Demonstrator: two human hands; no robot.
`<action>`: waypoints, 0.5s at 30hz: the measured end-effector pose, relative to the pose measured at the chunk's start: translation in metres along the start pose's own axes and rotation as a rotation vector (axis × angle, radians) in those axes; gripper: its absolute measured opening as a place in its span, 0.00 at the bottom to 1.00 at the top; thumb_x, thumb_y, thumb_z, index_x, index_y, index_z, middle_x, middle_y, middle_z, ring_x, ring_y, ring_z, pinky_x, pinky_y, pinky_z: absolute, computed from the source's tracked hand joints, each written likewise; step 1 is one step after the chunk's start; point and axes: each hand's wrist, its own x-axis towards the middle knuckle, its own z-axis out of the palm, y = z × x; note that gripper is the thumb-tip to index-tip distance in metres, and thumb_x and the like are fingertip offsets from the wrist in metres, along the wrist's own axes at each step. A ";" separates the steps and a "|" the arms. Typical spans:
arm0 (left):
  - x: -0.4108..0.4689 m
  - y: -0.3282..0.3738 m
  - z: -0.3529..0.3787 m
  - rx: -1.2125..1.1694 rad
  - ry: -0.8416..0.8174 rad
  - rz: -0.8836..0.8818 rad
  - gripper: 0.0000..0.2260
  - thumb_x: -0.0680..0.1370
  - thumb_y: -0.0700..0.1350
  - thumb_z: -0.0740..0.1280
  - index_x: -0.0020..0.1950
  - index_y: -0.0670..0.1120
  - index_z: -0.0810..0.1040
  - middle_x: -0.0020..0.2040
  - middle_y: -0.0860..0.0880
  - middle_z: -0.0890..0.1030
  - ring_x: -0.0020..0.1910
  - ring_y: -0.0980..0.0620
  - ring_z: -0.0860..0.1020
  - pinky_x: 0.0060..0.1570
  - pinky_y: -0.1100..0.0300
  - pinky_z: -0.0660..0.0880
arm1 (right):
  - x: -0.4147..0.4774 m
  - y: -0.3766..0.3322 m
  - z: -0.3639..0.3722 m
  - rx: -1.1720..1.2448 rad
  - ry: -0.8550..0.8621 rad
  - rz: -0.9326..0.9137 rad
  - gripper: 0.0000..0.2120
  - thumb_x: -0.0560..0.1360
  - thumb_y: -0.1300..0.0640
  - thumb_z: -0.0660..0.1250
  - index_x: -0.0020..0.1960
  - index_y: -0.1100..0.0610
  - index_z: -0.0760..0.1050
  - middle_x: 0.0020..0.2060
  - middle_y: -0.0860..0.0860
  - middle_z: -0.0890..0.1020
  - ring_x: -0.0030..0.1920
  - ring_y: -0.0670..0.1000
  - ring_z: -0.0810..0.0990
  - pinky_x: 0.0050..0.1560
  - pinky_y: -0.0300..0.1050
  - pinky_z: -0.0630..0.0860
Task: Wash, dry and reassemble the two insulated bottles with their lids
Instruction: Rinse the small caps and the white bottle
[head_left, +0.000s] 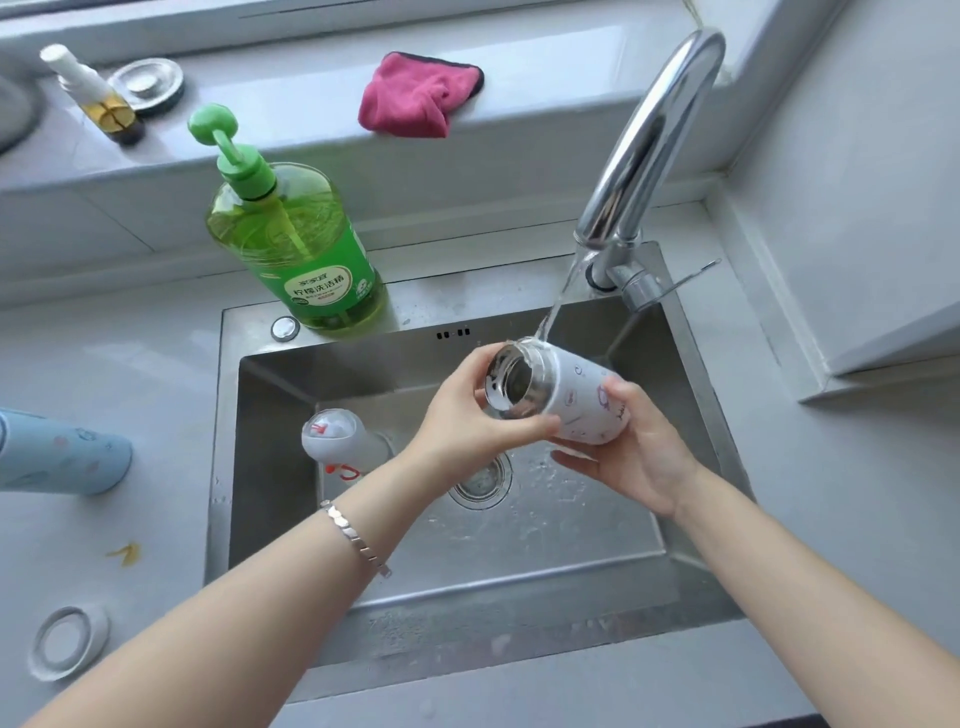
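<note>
A white insulated bottle (576, 400) with small prints is held tilted over the steel sink (270, 525), its open steel mouth facing left and toward me. Water from the chrome tap (654, 135) runs onto its rim. My left hand (467, 415) grips the mouth end, thumb under it. My right hand (634, 457) cups the base from below, thumb on its side. A white lid (337, 436) with a red mark lies in the basin at the left. A light blue bottle (57, 452) lies on the counter at the left edge.
A green dish-soap pump bottle (296, 244) stands on the sink's back ledge. On the windowsill lie a pink cloth (415, 93), a small spray bottle (93, 93) and a round metal stopper (148, 83). A ring-shaped cover (67, 642) sits on the counter, front left.
</note>
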 end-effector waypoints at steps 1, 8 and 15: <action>0.003 0.002 0.002 0.038 0.006 0.002 0.27 0.58 0.48 0.80 0.54 0.56 0.75 0.50 0.56 0.81 0.50 0.58 0.80 0.55 0.58 0.76 | 0.000 0.002 -0.002 -0.115 0.046 -0.004 0.23 0.68 0.43 0.67 0.61 0.49 0.72 0.54 0.55 0.79 0.50 0.54 0.80 0.49 0.47 0.78; 0.011 0.006 0.002 0.152 -0.028 -0.056 0.24 0.58 0.47 0.81 0.48 0.59 0.76 0.44 0.60 0.82 0.43 0.63 0.81 0.48 0.61 0.78 | 0.002 0.004 0.015 -0.823 0.006 -0.364 0.39 0.61 0.59 0.78 0.61 0.36 0.62 0.60 0.35 0.72 0.58 0.29 0.70 0.54 0.24 0.68; 0.009 0.005 -0.003 0.098 -0.004 -0.058 0.24 0.62 0.40 0.79 0.49 0.60 0.75 0.39 0.69 0.80 0.41 0.70 0.78 0.42 0.74 0.73 | 0.018 0.019 0.034 -0.748 0.242 -0.458 0.36 0.57 0.62 0.81 0.53 0.38 0.67 0.49 0.35 0.78 0.48 0.29 0.76 0.46 0.24 0.70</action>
